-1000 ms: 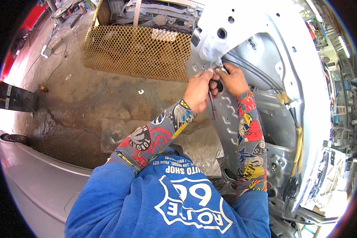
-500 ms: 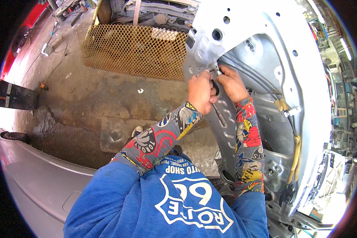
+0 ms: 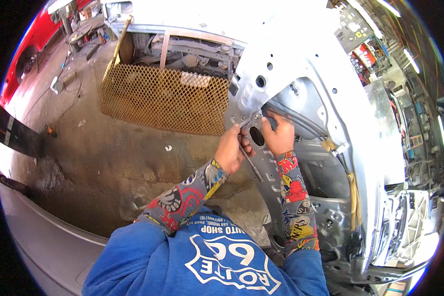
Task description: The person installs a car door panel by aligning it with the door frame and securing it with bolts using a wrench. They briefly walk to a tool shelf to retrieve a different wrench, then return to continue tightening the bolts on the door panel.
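A bare silver-grey car door shell (image 3: 330,74) stands before me, its inner side full of holes and openings. My left hand (image 3: 233,148) is closed around a slim metal socket wrench (image 3: 252,166), whose shaft slants down to the right. The wrench's upper end lies against the panel by a small hole. My right hand (image 3: 280,134) grips the edge of the large opening. Its thumb is on the panel face; the other fingers reach inside and are partly hidden. Between my hands is a dark oval hole (image 3: 256,136).
Black cables (image 3: 306,121) run through the opening to a tan-taped wiring harness (image 3: 352,197). An expanded-metal mesh panel (image 3: 158,101) stands on the concrete floor ahead, before vehicle underparts. A grey car body panel (image 3: 49,241) lies close on my left; a red car (image 3: 22,54) is farther off.
My view has tilted up, so the door and hands sit lower. The left hand has shifted left, away from the right hand, with the wrench; the oval hole is now uncovered.
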Demonstrator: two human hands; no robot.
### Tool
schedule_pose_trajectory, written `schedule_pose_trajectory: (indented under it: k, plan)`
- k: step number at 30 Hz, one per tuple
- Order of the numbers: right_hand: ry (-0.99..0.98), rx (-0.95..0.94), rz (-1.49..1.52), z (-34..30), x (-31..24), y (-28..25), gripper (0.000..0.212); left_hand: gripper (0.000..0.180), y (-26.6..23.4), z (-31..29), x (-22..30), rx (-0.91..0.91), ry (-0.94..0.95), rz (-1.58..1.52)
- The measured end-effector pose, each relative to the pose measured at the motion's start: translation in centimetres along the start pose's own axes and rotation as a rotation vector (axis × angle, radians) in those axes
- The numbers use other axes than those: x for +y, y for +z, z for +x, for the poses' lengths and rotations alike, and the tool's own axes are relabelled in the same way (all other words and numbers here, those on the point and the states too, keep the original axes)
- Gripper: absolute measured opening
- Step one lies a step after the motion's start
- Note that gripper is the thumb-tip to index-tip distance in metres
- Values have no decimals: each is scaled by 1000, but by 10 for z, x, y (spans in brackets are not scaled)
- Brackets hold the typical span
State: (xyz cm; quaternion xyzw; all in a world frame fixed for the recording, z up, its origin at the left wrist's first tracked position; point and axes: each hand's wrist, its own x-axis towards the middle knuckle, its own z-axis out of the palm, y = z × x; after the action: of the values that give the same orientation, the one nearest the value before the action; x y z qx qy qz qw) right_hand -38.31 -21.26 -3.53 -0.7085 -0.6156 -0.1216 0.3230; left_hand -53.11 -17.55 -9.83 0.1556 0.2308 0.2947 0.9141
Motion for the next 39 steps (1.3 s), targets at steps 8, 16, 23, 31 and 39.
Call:
schedule_pose_trajectory:
  k: [8,16,23,31,39]
  plan:
    - [366,374,96,-143,-47,-87,14,28,5,-73,-6,-276,-305,555]
    - [680,454,-186,-228,-37,-144,21,35,39,-72,-96,-474,-371,680]
    - [210,66,-214,-159,-15,-146,29,30,43,-58,-140,-262,-377,219]
    - [249,-344,-383,-131,3,-121,27,27,39,-60,-161,-227,-361,-61]
    - [306,-419,-395,-128,6,-115,18,33,32,-46,-163,-113,159,869]
